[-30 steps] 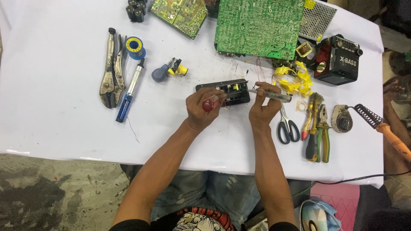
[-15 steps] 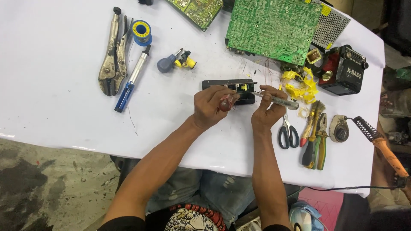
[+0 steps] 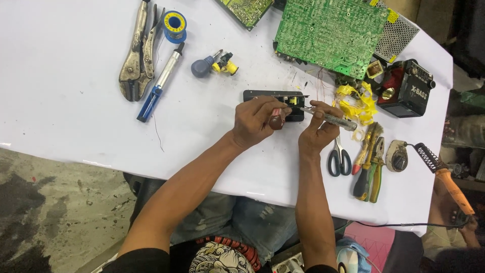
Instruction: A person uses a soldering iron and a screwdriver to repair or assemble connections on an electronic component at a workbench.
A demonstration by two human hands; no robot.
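Note:
A small black electronic module [image 3: 262,96] lies on the white table [image 3: 76,126] just beyond my hands. My left hand [image 3: 257,121] is closed around a small dark red rounded part [image 3: 276,121] beside the module. My right hand [image 3: 318,129] grips a slim metal tool [image 3: 333,120] whose tip points left into the module's open end.
A large green circuit board [image 3: 331,33], a black and red box [image 3: 406,88] and yellow tape [image 3: 358,103] lie beyond. Scissors [image 3: 339,157], pliers [image 3: 371,167] and a soldering iron [image 3: 447,179] are on the right. Locking pliers [image 3: 136,55], a solder spool [image 3: 175,25] and a blue-handled tool [image 3: 159,83] lie on the left.
Both hands stay at the black module with the same grip. The view has shifted, so the table's things sit further right and lower in the frame.

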